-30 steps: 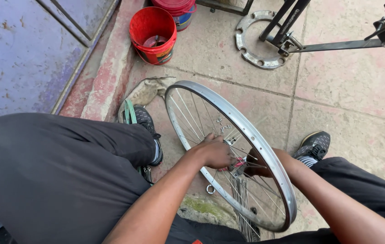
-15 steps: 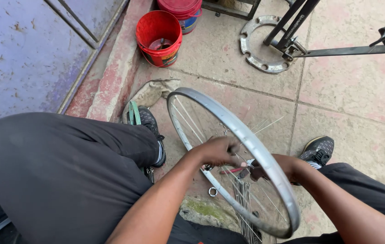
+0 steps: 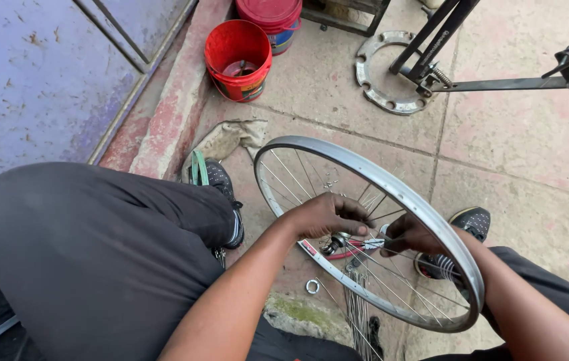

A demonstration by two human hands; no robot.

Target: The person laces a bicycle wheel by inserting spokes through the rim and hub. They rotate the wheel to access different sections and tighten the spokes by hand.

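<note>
Wheel (image 3: pixel 371 230) — a silver bicycle rim laced with thin spokes — stands tilted between the person's knees, low over the paved floor, with both hands working at its hub (image 3: pixel 338 244).

At far left a scuffed blue metal door (image 3: pixel 37 73) runs along a red-painted kerb (image 3: pixel 164 113). The left thigh in dark trousers (image 3: pixel 97 254) fills the lower left, and the left shoe (image 3: pixel 221 184) sits beside a dirty rag (image 3: pixel 227 137) and a green strap. Behind these stands a red bucket (image 3: pixel 237 60), with a second red tub partly behind it.

The left hand (image 3: pixel 328 215) reaches in over the near side of the rim, fingers curled and pressed together at the hub, apparently pinching a spoke end there; what exactly sits between the fingertips I cannot tell. Holding it close to the hub probably steadies the spoke where it threads through the flange. A loose bundle of spokes (image 3: pixel 358 314) hangs below the hub, and a small metal ring (image 3: pixel 312 286) lies on the floor just beneath the rim, within easy reach.

The right hand (image 3: pixel 408 234) comes through from the far side of the spokes, fingers closed round the hub's other end, so the wheel is braced from both sides. The right shoe (image 3: pixel 465 224) shows behind the rim.

Farther right, a round metal flange plate (image 3: pixel 381 83) lies flat on the paving under a black steel stand (image 3: pixel 498 80).
</note>
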